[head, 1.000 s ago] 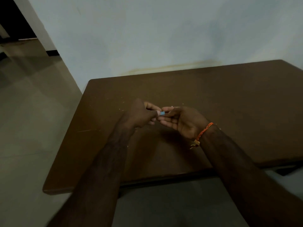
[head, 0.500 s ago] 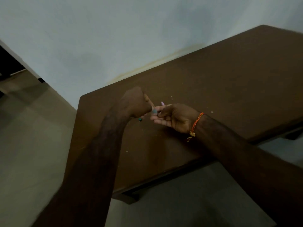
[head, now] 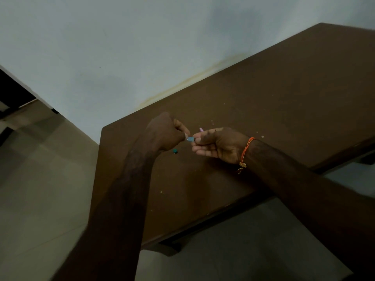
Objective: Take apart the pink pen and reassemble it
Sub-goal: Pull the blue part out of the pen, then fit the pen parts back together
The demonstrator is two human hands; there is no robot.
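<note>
Both hands meet above the brown table (head: 284, 102). My right hand (head: 219, 145) is curled around the pink pen (head: 201, 129), of which only a small pink end sticks out above the fingers. My left hand (head: 166, 134) is closed, its fingertips pinching a small light-blue pen part (head: 190, 139) that sits between the two hands and touches the right fingertips. A tiny dark teal piece (head: 175, 151) shows just below my left hand; whether it lies on the table or hangs from the hand is unclear.
The table's left corner (head: 103, 128) is close to my left hand, and its front edge runs under my forearms. A pale wall (head: 121, 47) stands behind. Tiled floor (head: 40, 169) lies to the left. An orange thread bracelet (head: 246, 151) circles my right wrist.
The view has tilted and swung, so the table now runs diagonally. The hands stay together; the pink end and the teal piece have come into sight.
</note>
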